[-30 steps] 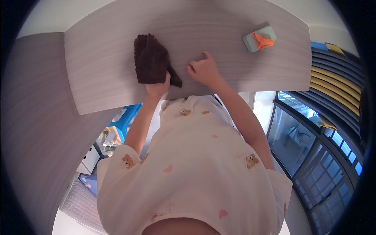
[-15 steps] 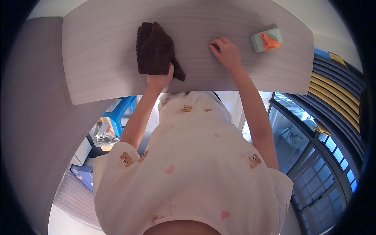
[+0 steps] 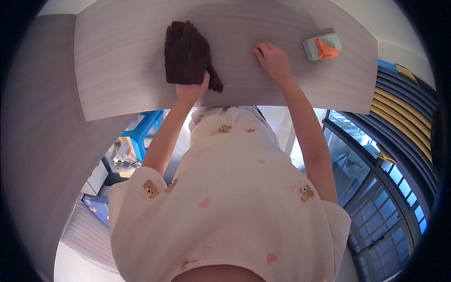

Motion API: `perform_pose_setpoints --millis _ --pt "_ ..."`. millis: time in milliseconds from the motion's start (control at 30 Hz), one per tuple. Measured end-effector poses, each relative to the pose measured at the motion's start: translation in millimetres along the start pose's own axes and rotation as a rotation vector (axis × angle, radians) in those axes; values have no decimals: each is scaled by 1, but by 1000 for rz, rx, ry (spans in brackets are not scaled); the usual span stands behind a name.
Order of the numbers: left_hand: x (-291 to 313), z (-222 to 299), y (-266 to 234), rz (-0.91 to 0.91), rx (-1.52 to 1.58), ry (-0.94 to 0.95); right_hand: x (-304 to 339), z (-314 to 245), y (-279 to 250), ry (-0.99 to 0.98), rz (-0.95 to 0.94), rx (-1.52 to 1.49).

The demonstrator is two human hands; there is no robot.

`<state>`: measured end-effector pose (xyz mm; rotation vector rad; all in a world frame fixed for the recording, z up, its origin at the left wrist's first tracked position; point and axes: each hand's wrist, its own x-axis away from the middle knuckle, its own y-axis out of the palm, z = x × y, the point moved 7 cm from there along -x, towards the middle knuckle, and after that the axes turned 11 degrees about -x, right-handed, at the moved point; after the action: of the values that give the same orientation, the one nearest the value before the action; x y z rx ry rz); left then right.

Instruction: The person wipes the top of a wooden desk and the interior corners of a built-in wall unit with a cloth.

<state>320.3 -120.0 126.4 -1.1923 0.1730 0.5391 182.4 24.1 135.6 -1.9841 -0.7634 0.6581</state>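
A dark brown, soft-looking folded cloth (image 3: 188, 54) lies over my left hand (image 3: 191, 92) on the left part of the table. The thumb presses its lower right edge while the other fingers disappear underneath; a narrow strip of the cloth hangs out beside the thumb. To the right, my right hand (image 3: 275, 61) rests over the tabletop with its fingers curled together, and nothing shows in it. Farther right stands a pale green box-shaped block (image 3: 310, 49) topped by a crumpled orange cloth-like piece (image 3: 327, 49), apart from both hands.
The wood-grain table (image 3: 122, 61) curves across the top, its near edge just before my body. A blue stool (image 3: 146, 127) stands below at the left, beside a clear plastic bag (image 3: 123, 162). Stacked dark and yellow padded panels (image 3: 404, 105) and a dark-framed glass window (image 3: 376, 202) are at the right.
The fingers of my right hand have drawn closer together, closing the gap by the thumb. My left hand keeps its hold on the brown cloth. The view has shifted slightly.
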Motion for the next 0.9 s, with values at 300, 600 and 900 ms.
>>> perform_pose_setpoints --millis 300,600,900 --pt "-1 1 -5 9 -102 -46 -1 32 13 353 -86 -409" --pt "-4 -3 -11 30 -139 -111 -11 41 21 366 -163 -530" --pt "-1 -23 -16 6 -27 -116 -22 21 15 165 -130 -564"
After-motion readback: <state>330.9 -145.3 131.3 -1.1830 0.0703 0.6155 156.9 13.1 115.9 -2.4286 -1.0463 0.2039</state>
